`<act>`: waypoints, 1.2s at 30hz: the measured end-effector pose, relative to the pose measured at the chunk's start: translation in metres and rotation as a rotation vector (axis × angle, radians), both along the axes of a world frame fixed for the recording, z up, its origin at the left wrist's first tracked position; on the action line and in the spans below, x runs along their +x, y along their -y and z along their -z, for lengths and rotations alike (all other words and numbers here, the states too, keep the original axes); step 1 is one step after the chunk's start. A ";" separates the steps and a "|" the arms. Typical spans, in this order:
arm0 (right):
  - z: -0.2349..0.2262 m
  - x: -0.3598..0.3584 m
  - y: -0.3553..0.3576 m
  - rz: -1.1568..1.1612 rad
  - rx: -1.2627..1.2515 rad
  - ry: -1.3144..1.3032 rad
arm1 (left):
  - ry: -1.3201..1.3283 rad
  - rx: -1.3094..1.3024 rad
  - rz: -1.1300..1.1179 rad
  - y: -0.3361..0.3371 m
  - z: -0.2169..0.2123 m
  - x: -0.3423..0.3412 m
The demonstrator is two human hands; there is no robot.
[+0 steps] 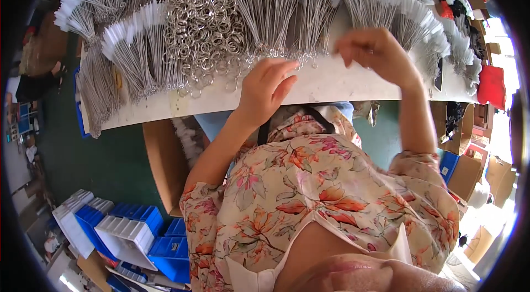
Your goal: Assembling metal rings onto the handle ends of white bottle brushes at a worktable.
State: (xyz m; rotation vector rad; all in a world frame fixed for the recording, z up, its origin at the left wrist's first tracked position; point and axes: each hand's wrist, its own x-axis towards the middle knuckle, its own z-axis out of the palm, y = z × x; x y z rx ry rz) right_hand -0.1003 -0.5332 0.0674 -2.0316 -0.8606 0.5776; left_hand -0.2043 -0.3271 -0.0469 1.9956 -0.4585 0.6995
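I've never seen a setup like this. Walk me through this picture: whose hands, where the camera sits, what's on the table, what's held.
There is no machine here, just a person in a floral shirt working bare-handed. The single picture comes from a wide fisheye camera worn on the head and looking down, so straight edges bend and the corners go dark. On the pale table lie bunches of thin wire brushes with whitish bristles, and a heap of metal rings. The left hand is near the table's front edge, by the wire ends; the right hand, blurred, is further right. Whether either holds anything, I cannot tell.
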 end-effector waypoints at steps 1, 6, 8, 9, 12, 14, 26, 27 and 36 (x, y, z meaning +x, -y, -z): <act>0.000 -0.002 0.005 -0.171 -0.265 0.286 | -0.208 -0.054 0.081 -0.005 0.012 -0.010; 0.099 -0.050 0.014 -0.377 -0.929 0.919 | -0.464 -0.157 0.099 0.004 0.028 -0.030; 0.098 -0.058 -0.008 -0.260 -0.585 0.583 | -0.558 -0.210 0.098 0.005 0.019 -0.033; 0.091 -0.061 -0.018 -0.234 -0.434 0.383 | -0.567 -0.213 0.084 0.004 0.019 -0.035; 0.083 -0.063 -0.032 -0.121 -0.042 -0.280 | -0.229 -0.109 0.111 -0.001 0.019 -0.040; 0.073 -0.060 -0.034 -0.089 0.005 -0.682 | 0.028 0.032 0.008 -0.004 0.010 -0.044; 0.063 -0.047 -0.010 -0.070 -0.231 0.300 | -0.247 0.236 -0.150 -0.041 -0.003 -0.048; 0.068 -0.047 -0.004 -0.061 -0.231 0.301 | -0.288 0.311 -0.193 -0.056 -0.003 -0.048; 0.071 -0.050 -0.053 0.037 0.074 -0.165 | -0.405 0.014 -0.250 -0.065 -0.005 -0.048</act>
